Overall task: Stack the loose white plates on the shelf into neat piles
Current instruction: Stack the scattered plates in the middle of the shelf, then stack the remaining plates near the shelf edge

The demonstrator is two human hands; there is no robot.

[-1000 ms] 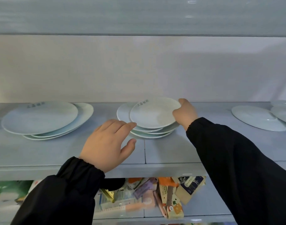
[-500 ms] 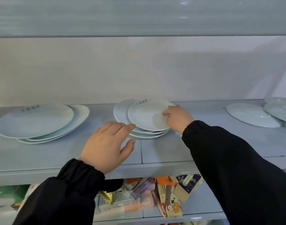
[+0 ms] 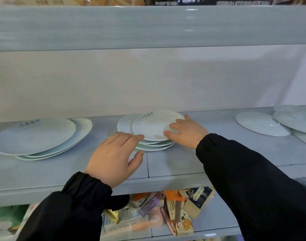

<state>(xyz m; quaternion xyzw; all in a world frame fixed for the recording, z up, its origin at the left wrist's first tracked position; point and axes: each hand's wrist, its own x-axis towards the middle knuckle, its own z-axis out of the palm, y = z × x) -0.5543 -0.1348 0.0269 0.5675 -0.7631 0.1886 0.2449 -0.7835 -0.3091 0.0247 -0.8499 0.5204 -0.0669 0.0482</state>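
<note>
A small pile of white plates [image 3: 151,126] sits askew in the middle of the pale shelf [image 3: 183,160]. My right hand [image 3: 185,132] lies flat on the right side of the top plate, fingers straight, pressing on it. My left hand [image 3: 116,156] hovers open at the pile's front left edge, its fingertips touching the rim of the top plate. A second uneven pile of larger plates [image 3: 39,136] lies at the left. More loose white plates [image 3: 263,126] overlap at the far right, partly cut off by the frame edge.
The shelf above [image 3: 148,26] hangs low over the plates. Below the plate shelf, a lower shelf holds several coloured packets and boxes [image 3: 166,209]. Bare shelf surface lies between the piles.
My right hand slid from the plate's right rim onto the top plate's surface. The left hand moved forward until its fingertips met the rim. The camera shifted slightly.
</note>
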